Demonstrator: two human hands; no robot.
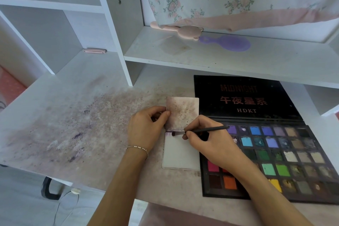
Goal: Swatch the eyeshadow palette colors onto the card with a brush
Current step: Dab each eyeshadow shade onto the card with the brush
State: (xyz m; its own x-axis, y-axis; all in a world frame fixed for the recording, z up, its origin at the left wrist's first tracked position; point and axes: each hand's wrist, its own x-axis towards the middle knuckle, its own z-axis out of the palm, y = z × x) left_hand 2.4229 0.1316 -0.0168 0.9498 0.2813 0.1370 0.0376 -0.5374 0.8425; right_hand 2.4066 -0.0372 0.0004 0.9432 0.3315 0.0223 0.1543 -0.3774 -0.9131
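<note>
While pinching the brush [203, 130] in right hand [211, 141], left hand [146, 126] pinching stained card [182, 112]: laying purple, apparently, on lower card [181, 154]. Next: reload from palette [275, 159].

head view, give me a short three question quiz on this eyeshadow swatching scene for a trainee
1. True or false: the brush tip touches the lower white card.
2. Which hand pinches the stained upper card? A) left hand B) right hand
3. Fill in: the eyeshadow palette lies open to the ____ of the cards.

Key: 1 true, near its top edge. 2 A. 3 right.
</note>
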